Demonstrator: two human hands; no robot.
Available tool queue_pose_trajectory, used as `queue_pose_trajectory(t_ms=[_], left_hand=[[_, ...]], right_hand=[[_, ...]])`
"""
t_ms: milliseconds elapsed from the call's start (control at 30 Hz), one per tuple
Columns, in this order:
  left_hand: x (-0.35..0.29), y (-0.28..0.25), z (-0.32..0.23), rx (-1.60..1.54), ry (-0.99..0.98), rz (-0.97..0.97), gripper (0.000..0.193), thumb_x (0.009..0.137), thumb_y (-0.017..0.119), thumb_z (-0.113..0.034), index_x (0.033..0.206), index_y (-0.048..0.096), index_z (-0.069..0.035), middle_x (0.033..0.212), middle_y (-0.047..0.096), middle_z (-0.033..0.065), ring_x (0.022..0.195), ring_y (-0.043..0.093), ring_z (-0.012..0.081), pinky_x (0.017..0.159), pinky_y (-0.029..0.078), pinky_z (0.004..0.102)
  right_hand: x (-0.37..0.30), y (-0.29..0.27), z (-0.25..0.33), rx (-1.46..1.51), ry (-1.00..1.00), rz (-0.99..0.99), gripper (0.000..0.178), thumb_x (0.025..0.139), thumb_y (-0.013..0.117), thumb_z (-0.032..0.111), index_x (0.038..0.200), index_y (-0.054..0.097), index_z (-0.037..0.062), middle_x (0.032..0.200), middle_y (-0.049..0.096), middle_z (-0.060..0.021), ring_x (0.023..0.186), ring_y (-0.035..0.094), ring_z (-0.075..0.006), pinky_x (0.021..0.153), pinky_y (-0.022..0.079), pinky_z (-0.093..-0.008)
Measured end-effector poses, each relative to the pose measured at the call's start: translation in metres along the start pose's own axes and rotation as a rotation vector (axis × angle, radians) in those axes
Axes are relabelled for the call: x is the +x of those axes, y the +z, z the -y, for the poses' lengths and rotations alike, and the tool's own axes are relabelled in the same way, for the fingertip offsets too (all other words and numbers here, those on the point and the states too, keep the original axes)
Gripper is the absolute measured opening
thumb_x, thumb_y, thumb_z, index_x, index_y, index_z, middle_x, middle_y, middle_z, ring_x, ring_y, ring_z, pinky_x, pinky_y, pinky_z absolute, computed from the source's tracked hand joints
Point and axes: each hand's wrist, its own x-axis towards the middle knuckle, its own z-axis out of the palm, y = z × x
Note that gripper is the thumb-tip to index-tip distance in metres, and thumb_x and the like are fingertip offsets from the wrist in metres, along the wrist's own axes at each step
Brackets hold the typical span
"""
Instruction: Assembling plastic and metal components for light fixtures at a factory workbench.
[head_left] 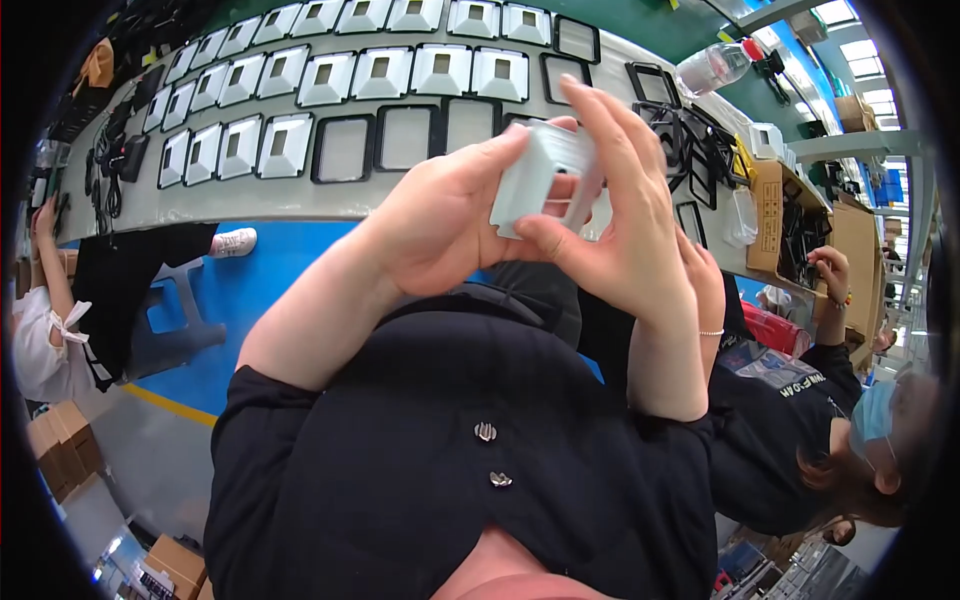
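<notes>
Between both hands, above the near edge of the table, I hold a white plastic housing (pixel 527 186) with a square opening, tilted on its side. My left hand (pixel 450 205) grips its left side, the thumb along the upper edge. My right hand (pixel 625 200) closes on the right side, thumb at the lower corner and fingers raised over the top. Behind my hands, empty black rectangular frames (pixel 343 149) lie on the table. Farther off are rows of black frames with white housings (pixel 440 72) set in them.
On the table (pixel 240 207) at right are stacked black frames (pixel 690 150) and a clear bottle with a red cap (pixel 718 68). A cardboard box (pixel 775 215) of black parts stands beyond. A masked co-worker (pixel 790 430) sits close at right; another person (pixel 50 340) is at far left, near black cables (pixel 110 170).
</notes>
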Motion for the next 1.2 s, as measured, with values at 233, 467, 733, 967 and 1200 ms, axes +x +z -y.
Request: queue_pose_trajectory(t_ms=[233, 467, 733, 967, 1200], left_hand=[[-0.024, -0.006, -0.006, 0.136, 0.057, -0.009, 0.055, 0.095, 0.056, -0.032, 0.133, 0.037, 0.002, 0.12, 0.056, 0.0124, 0.105, 0.06, 0.02, 0.089, 0.05, 0.0339], [-0.027, -0.022, 0.011, 0.539, 0.621, 0.004, 0.085, 0.075, 0.078, -0.014, 0.145, 0.03, -0.005, 0.143, 0.04, 0.011, 0.131, 0.04, 0.021, 0.109, 0.032, 0.0382], [-0.04, -0.029, -0.011, 0.315, 0.404, 0.033, 0.099, 0.077, 0.07, -0.058, 0.142, 0.028, 0.003, 0.131, 0.049, 0.0177, 0.12, 0.053, 0.0332, 0.101, 0.045, 0.0477], [-0.053, -0.024, -0.007, 0.139, 0.236, 0.083, 0.084, 0.078, 0.07, -0.056, 0.132, 0.043, 0.002, 0.123, 0.056, 0.0165, 0.113, 0.058, 0.0271, 0.093, 0.051, 0.039], [-0.056, -0.016, -0.008, 0.076, 0.154, 0.113, 0.078, 0.084, 0.065, -0.052, 0.133, 0.041, 0.003, 0.125, 0.055, 0.0168, 0.112, 0.059, 0.0274, 0.092, 0.051, 0.0381]], right_hand=[[0.002, -0.008, 0.0, 0.784, 0.46, 0.049, 0.031, 0.085, 0.064, 0.002, 0.114, 0.055, 0.0018, 0.095, 0.063, -0.0063, 0.077, 0.059, -0.0087, 0.067, 0.048, -0.0212], [-0.016, 0.044, 0.014, 1.874, 0.9, -0.144, 0.017, 0.092, 0.062, 0.015, 0.106, 0.053, 0.0092, 0.096, 0.062, -0.0052, 0.09, 0.061, -0.0144, 0.081, 0.051, -0.0321], [-0.018, 0.035, 0.027, 0.582, 0.347, -0.146, 0.057, 0.078, 0.075, 0.028, 0.121, 0.047, 0.0037, 0.115, 0.054, -0.009, 0.099, 0.053, -0.0176, 0.081, 0.042, -0.0308], [0.01, 0.02, 0.048, 0.164, -0.031, 0.136, 0.099, 0.053, 0.089, 0.031, 0.137, 0.045, 0.0005, 0.134, 0.044, -0.0165, 0.119, 0.048, -0.0293, 0.092, 0.046, -0.0361], [0.003, 0.024, 0.047, 0.262, -0.049, 0.017, 0.089, 0.05, 0.085, 0.017, 0.132, 0.052, 0.0065, 0.124, 0.051, -0.011, 0.108, 0.052, -0.0274, 0.091, 0.042, -0.0386]])
